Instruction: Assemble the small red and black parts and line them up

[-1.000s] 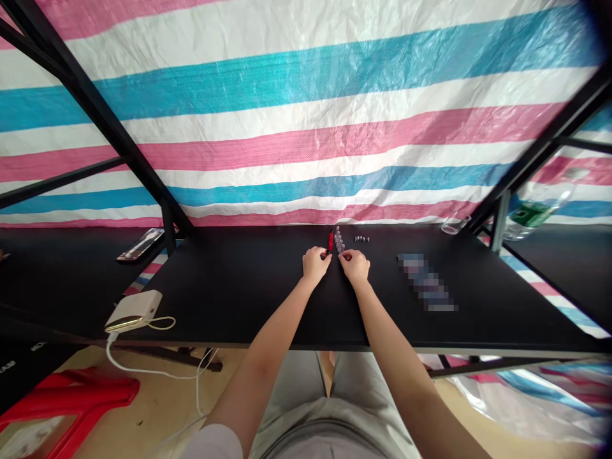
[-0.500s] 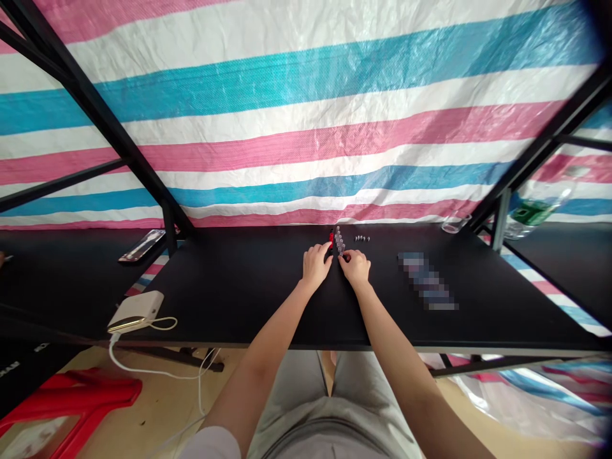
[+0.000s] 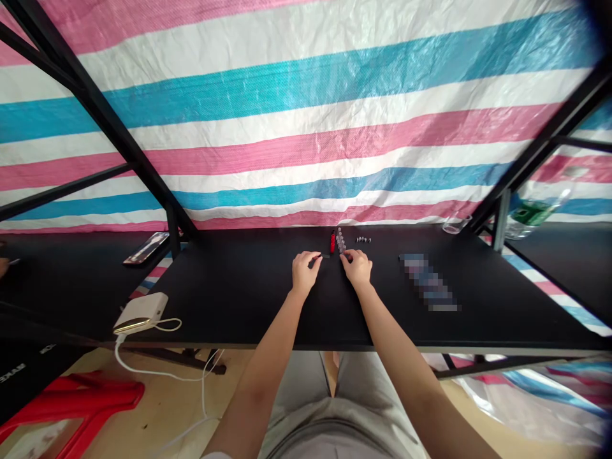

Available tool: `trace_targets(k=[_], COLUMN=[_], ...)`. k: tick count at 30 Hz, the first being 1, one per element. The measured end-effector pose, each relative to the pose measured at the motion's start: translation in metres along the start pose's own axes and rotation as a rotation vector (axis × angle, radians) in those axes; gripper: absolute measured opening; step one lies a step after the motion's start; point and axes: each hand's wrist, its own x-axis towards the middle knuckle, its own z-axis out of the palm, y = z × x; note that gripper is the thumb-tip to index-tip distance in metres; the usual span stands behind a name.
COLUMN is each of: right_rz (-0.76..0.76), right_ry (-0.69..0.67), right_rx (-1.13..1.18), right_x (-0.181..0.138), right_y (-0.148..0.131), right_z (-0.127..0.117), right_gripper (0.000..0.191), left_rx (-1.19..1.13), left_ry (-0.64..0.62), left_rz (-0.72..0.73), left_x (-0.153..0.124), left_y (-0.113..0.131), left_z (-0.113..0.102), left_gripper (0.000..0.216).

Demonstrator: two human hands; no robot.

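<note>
My left hand (image 3: 305, 273) is closed in a pinch on a thin dark stick-like piece (image 3: 326, 256), whose greyish tip points right; its kind is too small to tell. My right hand (image 3: 358, 268) has thumb and fingers pressed together at the near end of a clear knobbed strip (image 3: 340, 238), which looks like a plastic terminal block. The fingers hide that end. Just left of the strip lies a small red object (image 3: 333, 242) with a dark far end, touched by neither hand.
Several small shiny metal pieces (image 3: 363, 240) lie right of the strip. A blurred-out flat item (image 3: 429, 282) is farther right, with a clear cup (image 3: 456, 223) behind. On the left are a white box with cable (image 3: 143, 310) and a phone (image 3: 146, 248). Black frame bars flank the black table (image 3: 239, 293).
My left hand has moved left, away from the red object, with the thin dark piece in its fingers. The red object now shows fully. My right hand stays at the strip.
</note>
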Motion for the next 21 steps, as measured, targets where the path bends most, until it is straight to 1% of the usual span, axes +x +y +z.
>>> trace_targets(k=[3, 5, 7, 14, 21], right_rz=[-0.02, -0.038, -0.054, -0.173, -0.232], right_ry=[0.01, 0.015, -0.004, -0.102, -0.125], right_rx=[0.017, 0.039, 0.092, 0.343, 0.417], right_x=[0.0, -0.001, -0.001, -0.006, -0.009], right_y=[0.001, 0.001, 0.0, -0.009, -0.013], right_z=[0.0, 0.0, 0.0, 0.0, -0.002], right_gripper=[0.022, 0.022, 0.021, 0.018, 0.018], left_rx=[-0.159, -0.216, -0.243, -0.218, -0.178], left_ry=[0.099, 0.152, 0.176, 0.108, 0.141], left_rz=[-0.043, -0.094, -0.13, -0.116, -0.088], left_x=[0.0, 0.001, 0.001, -0.002, -0.003], left_y=[0.005, 0.006, 0.007, 0.004, 0.001], left_z=[-0.006, -0.008, -0.007, -0.004, -0.003], left_gripper=[0.014, 0.013, 0.012, 0.015, 0.019])
